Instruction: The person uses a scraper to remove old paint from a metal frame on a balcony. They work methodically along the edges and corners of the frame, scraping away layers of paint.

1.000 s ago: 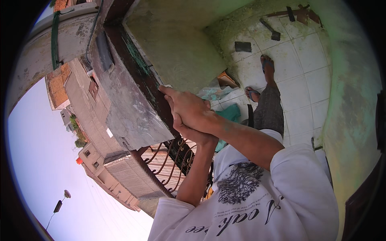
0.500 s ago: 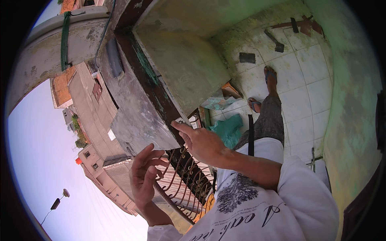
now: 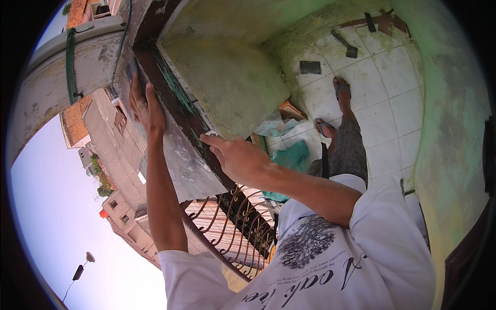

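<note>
My left hand (image 3: pixel 147 108) is stretched up along the pale grey wall ledge (image 3: pixel 188 178). Its fingers are extended, with the tips at a dark grey sheet-like piece (image 3: pixel 133 68) lying at the ledge's far end. My right hand (image 3: pixel 240 160) is closed at the edge of a dark brown wooden frame (image 3: pixel 194 126), which has worn green paint on it. Something small and whitish shows by its fingertips, mostly hidden by the fingers.
A curled metal grille (image 3: pixel 240 222) adjoins the ledge. Below are a teal plastic bag (image 3: pixel 289 160), an orange-brown box (image 3: pixel 292 111) and white floor tiles (image 3: pixel 380 116) with dark scraps (image 3: pixel 310 67). Rooftops (image 3: pixel 121 139) lie outside on the left. A green wall (image 3: pixel 452 129) rises at right.
My left hand has reached up the ledge to the dark grey piece from beside the grille. My right hand has shifted slightly up and left along the frame.
</note>
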Demonstrator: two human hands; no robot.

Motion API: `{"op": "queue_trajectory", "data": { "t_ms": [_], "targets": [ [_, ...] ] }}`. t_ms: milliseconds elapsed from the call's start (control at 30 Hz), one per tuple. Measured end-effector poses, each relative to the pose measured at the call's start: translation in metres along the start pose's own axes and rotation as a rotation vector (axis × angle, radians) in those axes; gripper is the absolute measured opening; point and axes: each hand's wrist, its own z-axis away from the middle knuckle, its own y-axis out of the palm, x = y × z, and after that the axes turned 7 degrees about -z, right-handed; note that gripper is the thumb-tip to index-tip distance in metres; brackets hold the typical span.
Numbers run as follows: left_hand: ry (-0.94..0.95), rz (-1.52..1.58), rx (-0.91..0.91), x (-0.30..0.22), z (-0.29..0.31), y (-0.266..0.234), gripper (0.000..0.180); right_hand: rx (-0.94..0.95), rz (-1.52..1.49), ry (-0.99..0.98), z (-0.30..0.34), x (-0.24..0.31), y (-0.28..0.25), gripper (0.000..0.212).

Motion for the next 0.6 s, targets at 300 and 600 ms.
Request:
{"op": "queue_trajectory", "data": {
  "t_ms": [300, 600],
  "targets": [
    [-0.105, 0.010, -0.048, -0.005, 0.001, -0.004, 0.054, -0.013, 0.067, -0.013, 0.004, 0.007, 0.002, 0.043],
    [-0.106, 0.010, -0.047, -0.006, 0.001, -0.005, 0.052, -0.036, 0.114, -0.112, 0.012, 0.006, 0.011, 0.042]
  ]
}}
